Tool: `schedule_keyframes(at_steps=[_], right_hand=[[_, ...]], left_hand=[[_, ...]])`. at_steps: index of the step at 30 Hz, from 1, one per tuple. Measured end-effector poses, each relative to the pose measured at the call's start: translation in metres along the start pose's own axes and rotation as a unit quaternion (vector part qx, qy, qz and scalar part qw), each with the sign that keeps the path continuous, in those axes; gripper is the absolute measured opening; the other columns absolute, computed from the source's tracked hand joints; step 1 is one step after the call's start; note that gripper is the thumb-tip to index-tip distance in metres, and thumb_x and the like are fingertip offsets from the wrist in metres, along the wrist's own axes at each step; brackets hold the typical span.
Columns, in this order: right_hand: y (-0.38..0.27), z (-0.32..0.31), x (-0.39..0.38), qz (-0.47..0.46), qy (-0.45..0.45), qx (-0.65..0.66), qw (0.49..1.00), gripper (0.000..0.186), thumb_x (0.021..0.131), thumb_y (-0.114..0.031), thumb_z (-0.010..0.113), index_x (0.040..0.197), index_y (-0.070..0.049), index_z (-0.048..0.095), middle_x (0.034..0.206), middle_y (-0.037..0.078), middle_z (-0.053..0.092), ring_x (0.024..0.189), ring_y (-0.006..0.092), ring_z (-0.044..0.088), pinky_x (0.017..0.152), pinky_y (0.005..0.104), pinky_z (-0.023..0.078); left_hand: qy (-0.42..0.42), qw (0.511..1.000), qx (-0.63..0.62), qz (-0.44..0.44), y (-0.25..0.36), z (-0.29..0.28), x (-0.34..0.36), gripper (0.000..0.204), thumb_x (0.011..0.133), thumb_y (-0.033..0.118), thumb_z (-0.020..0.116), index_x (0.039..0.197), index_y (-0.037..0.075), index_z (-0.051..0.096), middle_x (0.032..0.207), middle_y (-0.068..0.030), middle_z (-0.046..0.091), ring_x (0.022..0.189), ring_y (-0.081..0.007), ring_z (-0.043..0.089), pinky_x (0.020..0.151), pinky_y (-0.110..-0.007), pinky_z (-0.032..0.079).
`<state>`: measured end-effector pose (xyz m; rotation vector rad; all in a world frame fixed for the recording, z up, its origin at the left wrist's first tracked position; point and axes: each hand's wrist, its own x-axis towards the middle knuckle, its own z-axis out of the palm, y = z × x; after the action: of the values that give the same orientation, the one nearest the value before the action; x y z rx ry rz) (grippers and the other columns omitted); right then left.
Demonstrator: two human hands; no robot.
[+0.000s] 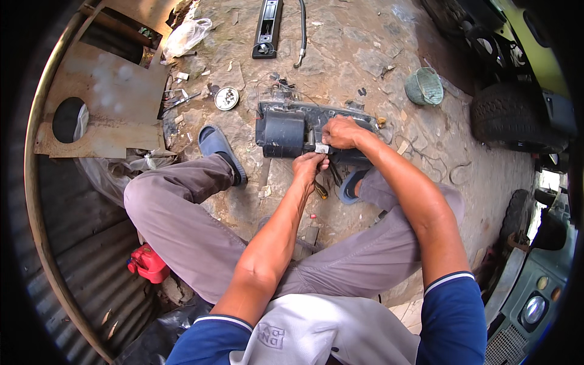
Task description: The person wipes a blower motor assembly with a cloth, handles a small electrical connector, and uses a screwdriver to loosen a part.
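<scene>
A black car blower unit (284, 135) with a rounded drum-like housing lies on the ground between my feet. My right hand (340, 132) is on its middle, the fingers curled down; what they grip is hidden. At the unit's near edge, my left hand (311, 165) has its fingertips pinched together, just below a small whitish piece (321, 148). Whatever sits in that pinch is too small to make out. Loose wires (281, 91) stick out at the far side of the unit. Close by my left hand is a yellow-and-black tool handle (320, 191).
A round dish of small parts (226, 98) and scattered tools (176, 103) lie to the left. Beyond the unit are a long black panel (267, 30) and a black hose (303, 33). A greenish bucket (424, 86), vehicle tyre (508, 115) and red jerrycan (148, 264) stand around me.
</scene>
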<state>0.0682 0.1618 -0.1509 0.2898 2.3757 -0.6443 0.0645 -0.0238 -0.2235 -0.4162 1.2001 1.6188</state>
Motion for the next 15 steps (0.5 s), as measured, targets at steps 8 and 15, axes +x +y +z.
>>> schedule_keyframes(at_steps=[8,15], right_hand=[[-0.022,0.004,-0.012,0.024,-0.001,-0.026,0.999,0.033,0.091,-0.037,0.062,0.110,-0.012,0.072,0.114,0.010,0.068,0.118,0.0332,0.054,0.097,0.0514,0.039],[-0.025,0.018,-0.013,0.037,0.043,-0.059,0.997,0.029,0.090,-0.035,0.063,0.107,-0.014,0.072,0.110,0.009,0.069,0.116,0.0329,0.055,0.096,0.0500,0.038]], left_hand=[[-0.025,0.999,-0.032,-0.014,-0.007,-0.012,-0.001,0.011,0.088,-0.001,0.067,0.097,-0.006,0.066,0.087,-0.0123,0.070,0.071,-0.0177,0.069,0.060,-0.024,0.059],[-0.024,0.999,-0.028,-0.021,-0.010,-0.013,-0.003,0.010,0.089,0.001,0.065,0.097,-0.005,0.064,0.090,-0.0115,0.069,0.076,-0.0188,0.069,0.065,-0.027,0.060]])
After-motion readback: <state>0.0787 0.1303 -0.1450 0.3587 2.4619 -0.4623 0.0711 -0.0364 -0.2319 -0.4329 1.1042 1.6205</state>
